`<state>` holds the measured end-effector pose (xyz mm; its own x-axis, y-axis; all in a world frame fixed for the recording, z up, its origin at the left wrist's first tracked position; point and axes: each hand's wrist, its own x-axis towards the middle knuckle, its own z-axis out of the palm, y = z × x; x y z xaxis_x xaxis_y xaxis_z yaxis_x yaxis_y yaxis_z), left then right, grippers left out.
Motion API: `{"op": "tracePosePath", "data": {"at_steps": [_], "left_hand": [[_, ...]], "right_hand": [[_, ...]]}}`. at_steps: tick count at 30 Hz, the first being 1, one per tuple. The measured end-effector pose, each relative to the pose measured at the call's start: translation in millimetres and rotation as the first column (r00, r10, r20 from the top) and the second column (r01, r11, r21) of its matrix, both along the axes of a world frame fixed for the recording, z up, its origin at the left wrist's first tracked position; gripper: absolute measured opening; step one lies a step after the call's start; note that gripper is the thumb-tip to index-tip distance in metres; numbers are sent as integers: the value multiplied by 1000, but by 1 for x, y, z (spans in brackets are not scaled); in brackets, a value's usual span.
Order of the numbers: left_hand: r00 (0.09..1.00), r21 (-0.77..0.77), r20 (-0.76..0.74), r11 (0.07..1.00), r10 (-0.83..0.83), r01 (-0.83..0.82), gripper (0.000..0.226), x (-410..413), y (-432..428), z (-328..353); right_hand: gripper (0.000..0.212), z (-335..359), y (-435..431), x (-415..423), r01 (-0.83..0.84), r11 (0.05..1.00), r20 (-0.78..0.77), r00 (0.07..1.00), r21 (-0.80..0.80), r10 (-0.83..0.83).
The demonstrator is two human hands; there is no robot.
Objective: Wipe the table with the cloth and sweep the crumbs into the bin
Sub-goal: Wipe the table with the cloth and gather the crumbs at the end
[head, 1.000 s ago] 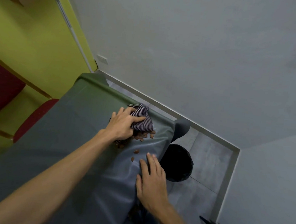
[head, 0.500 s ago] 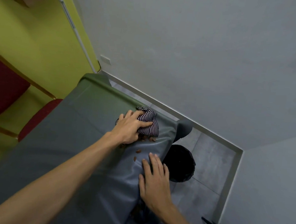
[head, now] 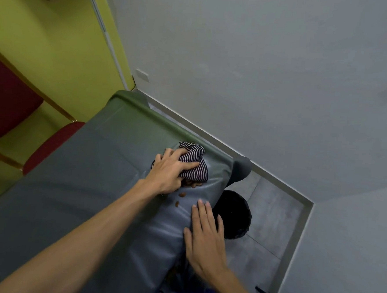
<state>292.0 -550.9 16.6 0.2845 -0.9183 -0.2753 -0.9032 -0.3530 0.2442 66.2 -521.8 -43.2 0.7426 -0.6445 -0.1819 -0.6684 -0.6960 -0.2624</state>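
- The left hand (head: pixel 170 173) is gripping a bunched navy-and-white striped cloth (head: pixel 194 167), with its fingers curling over the fabric and its thumb stretching across the top.
- The cloth is lying on the table covered in grey-green plastic sheeting (head: pixel 94 173), near the far corner.
- Small brown crumbs (head: pixel 182 194) are lying on the sheeting: a cluster is touching the cloth's near edge, and two are sitting loose between the cloth and the right hand (head: pixel 205 238).
- The right hand is lying flat at the table's edge, with its fingers straight and close together.
- A round black bin (head: pixel 233 215) is standing on the grey tiled floor (head: pixel 272 211), just below that edge.
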Motion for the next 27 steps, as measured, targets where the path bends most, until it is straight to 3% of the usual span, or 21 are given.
{"op": "tracePosePath", "data": {"at_steps": [5, 9, 12, 18, 22, 27], "left_hand": [[985, -83, -11, 981, 173, -173, 70, 21, 18, 11], [909, -159, 27, 900, 416, -407, 69, 49, 31, 13], [839, -113, 28, 836, 543, -537, 69, 57, 36, 6], [845, -35, -25, 844, 535, -535, 70, 32, 47, -8], [896, -15, -52, 897, 440, -442, 69, 18, 54, -7], [864, -111, -37, 857, 502, -503, 66, 25, 46, 3]], "right_hand": [[67, -6, 3, -19, -75, 996, -22, 997, -49, 74], [67, -8, 8, -25, -84, 994, -29, 996, -67, 83], [66, -8, 13, -20, -72, 995, -18, 997, -76, 71], [70, -7, 14, -19, -44, 998, -2, 999, -42, 44], [91, -10, 16, -19, -30, 999, -16, 999, 23, 30], [96, -10, 17, -20, -31, 998, -47, 998, 58, 34]]}}
